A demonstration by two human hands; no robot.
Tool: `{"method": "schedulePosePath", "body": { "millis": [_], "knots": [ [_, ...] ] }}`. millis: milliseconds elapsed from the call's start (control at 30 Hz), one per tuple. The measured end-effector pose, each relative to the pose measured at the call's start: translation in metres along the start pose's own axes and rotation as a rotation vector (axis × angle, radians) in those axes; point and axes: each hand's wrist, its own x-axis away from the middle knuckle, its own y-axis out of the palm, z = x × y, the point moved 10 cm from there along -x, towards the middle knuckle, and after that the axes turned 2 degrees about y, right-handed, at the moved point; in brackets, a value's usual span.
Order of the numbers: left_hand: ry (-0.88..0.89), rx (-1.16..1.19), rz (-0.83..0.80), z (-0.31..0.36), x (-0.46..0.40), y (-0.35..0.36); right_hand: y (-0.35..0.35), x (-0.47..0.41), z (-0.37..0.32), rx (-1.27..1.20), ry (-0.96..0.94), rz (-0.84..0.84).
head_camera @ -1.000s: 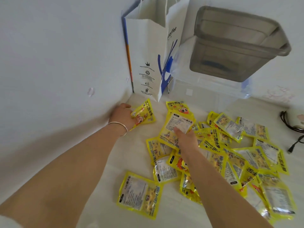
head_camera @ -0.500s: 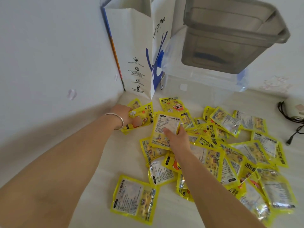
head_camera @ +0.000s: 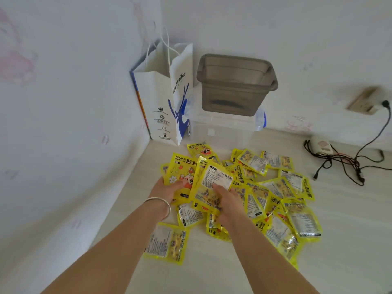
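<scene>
In the middle of the frame the left hand [head_camera: 167, 193] is gripping a cartoon packet [head_camera: 180, 171], yellow with its printed face up. The thumb is lying across the packet's lower part and the other fingers are curling under it, hidden. A bracelet [head_camera: 160, 203] is sitting on that wrist.

Just to the right, the right hand [head_camera: 228, 201] is pinching a label packet [head_camera: 213, 181], its white text panel facing the camera. The thumb is pressing on top and the fingers are tucked behind, out of sight. The label packet is overlapping the cartoon packet's right edge.

Below and to the right of the hands a pile [head_camera: 282, 194] of the same yellow packets is spreading over the pale surface [head_camera: 203, 276], many overlapping. One loose packet [head_camera: 166, 244] is lying flat at the pile's lower left edge, between the forearms.

At upper centre a paper bag [head_camera: 157, 107] is standing upright in the corner of the walls. Just beside it on the right, a grey bin [head_camera: 235, 88] is resting on a clear box [head_camera: 224, 128]. At the right edge cables [head_camera: 343, 164] are lying tangled below a socket [head_camera: 363, 101].
</scene>
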Motion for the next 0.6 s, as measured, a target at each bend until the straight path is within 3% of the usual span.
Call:
{"method": "schedulePosePath", "body": {
  "millis": [233, 600],
  "knots": [
    [-0.028, -0.094, -0.12, -0.008, 0.079, 0.069, -0.086, 0.079, -0.014, -0.15, -0.048, 0.124],
    [0.055, -0.25, -0.43, -0.049, 0.212, 0.249, -0.278, 0.192, -0.033, -0.434, -0.223, 0.26]
  ]
}}
